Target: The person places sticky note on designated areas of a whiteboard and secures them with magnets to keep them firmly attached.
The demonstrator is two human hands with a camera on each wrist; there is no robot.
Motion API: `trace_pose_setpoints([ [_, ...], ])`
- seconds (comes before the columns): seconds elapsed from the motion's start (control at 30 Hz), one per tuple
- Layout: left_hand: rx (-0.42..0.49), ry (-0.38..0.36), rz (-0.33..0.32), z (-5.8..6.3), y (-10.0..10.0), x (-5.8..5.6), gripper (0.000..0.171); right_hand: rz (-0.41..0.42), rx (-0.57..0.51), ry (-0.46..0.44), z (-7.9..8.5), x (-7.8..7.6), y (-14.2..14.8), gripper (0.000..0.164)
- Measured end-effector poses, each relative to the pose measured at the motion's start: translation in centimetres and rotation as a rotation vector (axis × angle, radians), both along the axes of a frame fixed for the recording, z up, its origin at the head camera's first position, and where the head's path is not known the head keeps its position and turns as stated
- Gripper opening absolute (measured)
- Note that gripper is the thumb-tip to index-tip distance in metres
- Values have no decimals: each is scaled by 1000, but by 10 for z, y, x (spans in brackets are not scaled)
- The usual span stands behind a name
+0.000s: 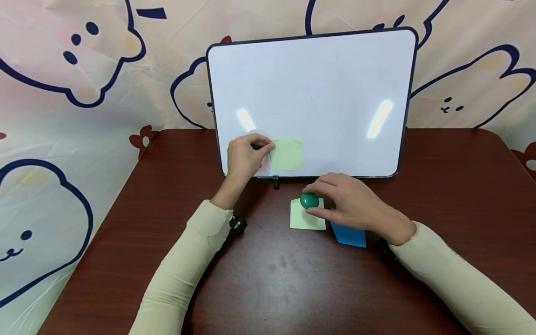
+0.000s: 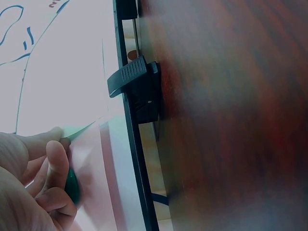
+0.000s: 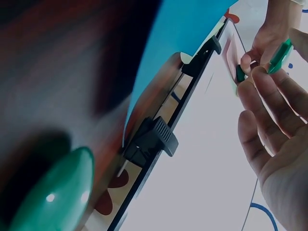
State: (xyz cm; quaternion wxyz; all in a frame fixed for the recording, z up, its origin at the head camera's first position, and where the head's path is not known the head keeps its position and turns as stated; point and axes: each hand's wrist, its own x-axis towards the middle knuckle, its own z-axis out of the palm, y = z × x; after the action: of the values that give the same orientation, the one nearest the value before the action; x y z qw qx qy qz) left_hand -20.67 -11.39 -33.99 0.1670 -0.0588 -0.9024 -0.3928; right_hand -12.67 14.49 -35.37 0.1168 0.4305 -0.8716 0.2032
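My left hand (image 1: 244, 156) pinches the upper left corner of a pale green sticky note (image 1: 288, 154) at the whiteboard's (image 1: 318, 88) lower part. Behind that hand is a pink sticky note (image 2: 91, 178), mostly hidden in the head view. A green magnet (image 2: 72, 187) shows at the pink note, beside the curled left fingers. Between thumb and fingertips, my right hand (image 1: 351, 202) holds another round green magnet (image 1: 309, 200) above the table. Below it lie a light green sticky note (image 1: 307, 221) and a blue sticky note (image 1: 351, 236), the blue one partly covered by the hand.
Black clips (image 2: 134, 86) grip the whiteboard's lower edge. A large green rounded object (image 3: 57, 192) appears close to the right wrist camera. The dark wooden table (image 1: 268, 288) extends in front of the board. Behind hangs a cloth (image 1: 104, 125) with cartoon drawings.
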Motion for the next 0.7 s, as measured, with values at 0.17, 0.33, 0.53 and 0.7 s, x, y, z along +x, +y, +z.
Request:
trace_pose_setpoints([
  [0.17,0,-5,3,0,-1,1,14,15,-7,-1,0,0,-6,36],
  [0.33,-3,-11,5,0,-1,1,15,35,-17,3,0,0,-13,36],
  [0.53,-3,-15,-1,0,-1,1,15,49,-26,17,1,1,-21,36],
  [0.7,-4,-9,-4,-1,-1,0,15,70,-42,30,1,0,-27,35],
])
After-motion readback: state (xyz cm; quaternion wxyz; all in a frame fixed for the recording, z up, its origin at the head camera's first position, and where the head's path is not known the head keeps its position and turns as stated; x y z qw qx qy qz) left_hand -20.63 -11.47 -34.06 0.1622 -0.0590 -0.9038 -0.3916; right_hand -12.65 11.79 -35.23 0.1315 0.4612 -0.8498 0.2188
